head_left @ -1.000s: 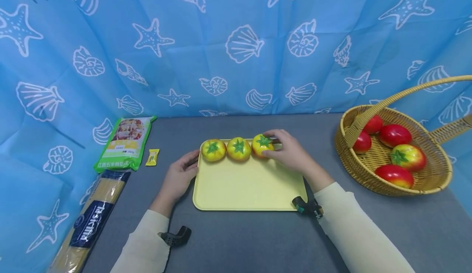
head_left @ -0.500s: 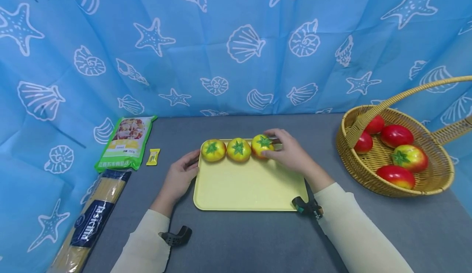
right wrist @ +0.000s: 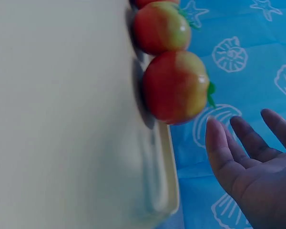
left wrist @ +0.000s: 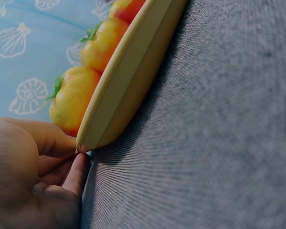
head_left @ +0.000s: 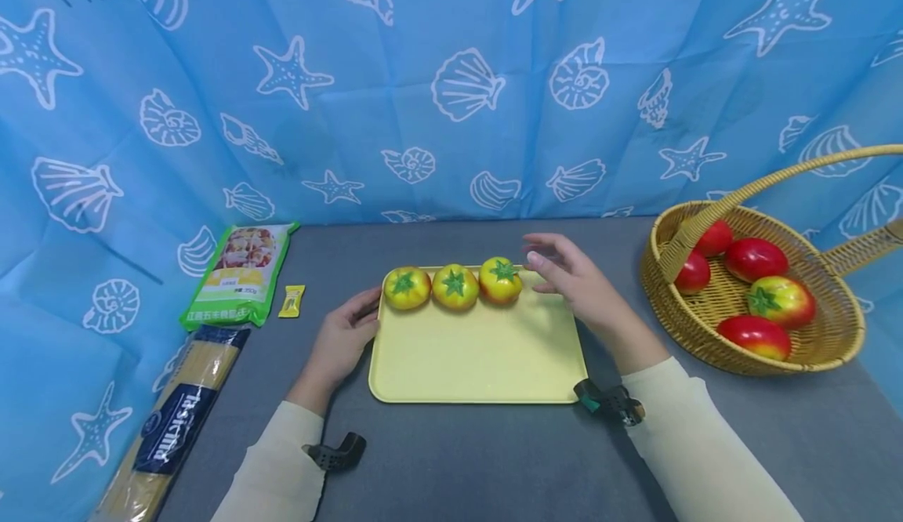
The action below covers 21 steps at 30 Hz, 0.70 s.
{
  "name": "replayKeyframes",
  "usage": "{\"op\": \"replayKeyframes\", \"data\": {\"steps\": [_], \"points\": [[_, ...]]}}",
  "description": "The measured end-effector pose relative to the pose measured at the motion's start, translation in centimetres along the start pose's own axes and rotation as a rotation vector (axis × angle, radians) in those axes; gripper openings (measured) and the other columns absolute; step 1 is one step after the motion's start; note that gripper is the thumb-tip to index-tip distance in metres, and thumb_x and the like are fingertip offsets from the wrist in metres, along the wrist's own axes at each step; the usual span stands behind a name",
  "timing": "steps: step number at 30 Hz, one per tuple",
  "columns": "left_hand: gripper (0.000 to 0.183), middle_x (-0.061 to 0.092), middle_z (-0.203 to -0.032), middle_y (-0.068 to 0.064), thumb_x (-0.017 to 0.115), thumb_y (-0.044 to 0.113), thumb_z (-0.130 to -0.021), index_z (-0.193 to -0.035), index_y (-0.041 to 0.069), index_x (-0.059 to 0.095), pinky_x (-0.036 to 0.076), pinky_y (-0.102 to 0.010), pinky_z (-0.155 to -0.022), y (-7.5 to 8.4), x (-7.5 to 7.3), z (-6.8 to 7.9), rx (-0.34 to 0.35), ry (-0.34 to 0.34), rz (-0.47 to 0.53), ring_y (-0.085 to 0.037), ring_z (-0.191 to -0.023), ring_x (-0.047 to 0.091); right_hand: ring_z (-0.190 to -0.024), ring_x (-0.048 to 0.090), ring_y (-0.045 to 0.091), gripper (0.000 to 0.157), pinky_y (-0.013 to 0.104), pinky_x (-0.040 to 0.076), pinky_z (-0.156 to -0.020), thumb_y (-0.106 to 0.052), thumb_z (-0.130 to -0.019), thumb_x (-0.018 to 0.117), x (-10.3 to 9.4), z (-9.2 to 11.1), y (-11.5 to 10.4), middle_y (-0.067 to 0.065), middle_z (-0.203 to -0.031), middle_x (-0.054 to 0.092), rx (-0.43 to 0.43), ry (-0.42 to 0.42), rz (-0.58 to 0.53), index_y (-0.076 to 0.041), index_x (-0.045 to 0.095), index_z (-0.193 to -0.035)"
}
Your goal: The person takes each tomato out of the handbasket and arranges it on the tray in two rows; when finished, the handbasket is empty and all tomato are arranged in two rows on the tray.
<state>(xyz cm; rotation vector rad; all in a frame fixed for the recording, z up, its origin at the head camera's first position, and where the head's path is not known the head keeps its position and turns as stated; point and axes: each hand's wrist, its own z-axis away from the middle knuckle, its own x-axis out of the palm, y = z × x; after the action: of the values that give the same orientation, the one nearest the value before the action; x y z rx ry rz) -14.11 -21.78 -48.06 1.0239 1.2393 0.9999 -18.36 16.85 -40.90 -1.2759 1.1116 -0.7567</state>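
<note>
Three yellow-and-red tomatoes with green leafy tops stand in a row along the far edge of a pale yellow tray [head_left: 480, 357]: a left one [head_left: 407, 288], a middle one [head_left: 455, 287] and a right one [head_left: 501, 280]. My left hand [head_left: 343, 338] is at the tray's left side; in the left wrist view, its thumb and finger [left wrist: 57, 139] pinch the tray's corner. Just right of the right tomato, my right hand [head_left: 574, 283] hovers over the tray's far right corner with fingers spread, holding nothing. The right wrist view shows a gap between its fingertips [right wrist: 213, 131] and that tomato.
At the right stands a wicker basket [head_left: 666, 310] with a tall handle, holding several red fruits [head_left: 756, 260] and one tomato [head_left: 781, 301]. Along the left lie a green food bag [head_left: 243, 271], a small yellow packet [head_left: 291, 301] and a spaghetti pack [head_left: 172, 424]. A blue curtain [head_left: 395, 59] hangs behind.
My right hand has let go of the right tomato and moved a little to the right, its fingers opening. The left hand and the tray have stayed put.
</note>
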Motion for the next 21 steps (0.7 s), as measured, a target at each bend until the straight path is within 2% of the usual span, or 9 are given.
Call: {"op": "replayKeyframes", "data": {"steps": [4, 10, 15, 21], "points": [[0.054, 0.051, -0.162, -0.017, 0.062, -0.002, -0.106, -0.16, 0.0, 0.053, 0.051, -0.031, -0.112, 0.0, 0.0, 0.0, 0.003, -0.002, 0.01, -0.03, -0.14, 0.058, -0.138, 0.05, 0.048, 0.056, 0.041, 0.06, -0.099, -0.032, -0.12, 0.043, -0.5, 0.7, -0.9, 0.03, -0.156, 0.045, -0.03, -0.017, -0.094, 0.006, 0.041, -0.16], [0.054, 0.051, -0.162, -0.017, 0.062, -0.001, -0.107, -0.16, 0.001, 0.053, 0.051, -0.031, -0.112, 0.0, 0.0, 0.0, 0.001, -0.002, 0.006, -0.03, -0.141, 0.057, -0.137, 0.051, 0.047, 0.05, 0.037, 0.061, -0.098, -0.027, -0.12, 0.032, -1.4, 2.3, -2.3, 0.032, -0.154, 0.046, -0.136, -0.06, -0.161, 0.005, 0.045, -0.157], [0.054, 0.051, -0.162, -0.017, 0.061, -0.001, -0.108, -0.161, 0.001, 0.052, 0.052, -0.031, -0.111, 0.0, 0.0, -0.1, -0.001, -0.004, -0.005, -0.03, -0.141, 0.057, -0.138, 0.053, 0.04, 0.048, 0.037, 0.06, -0.1, -0.023, -0.119, 0.031, -2.6, 3.9, -3.5, 0.032, -0.154, 0.046, -0.23, -0.094, -0.164, 0.001, 0.047, -0.157], [0.053, 0.05, -0.162, -0.019, 0.06, -0.002, -0.108, -0.161, -0.001, 0.051, 0.052, -0.031, -0.111, 0.1, 0.1, 0.0, 0.001, -0.002, -0.013, -0.032, -0.142, 0.056, -0.143, 0.049, 0.038, 0.051, 0.041, 0.056, -0.107, -0.023, -0.118, 0.031, -4.5, 5.9, -4.4, 0.027, -0.158, 0.046, -0.341, -0.14, -0.222, 0.002, 0.041, -0.161]]}}
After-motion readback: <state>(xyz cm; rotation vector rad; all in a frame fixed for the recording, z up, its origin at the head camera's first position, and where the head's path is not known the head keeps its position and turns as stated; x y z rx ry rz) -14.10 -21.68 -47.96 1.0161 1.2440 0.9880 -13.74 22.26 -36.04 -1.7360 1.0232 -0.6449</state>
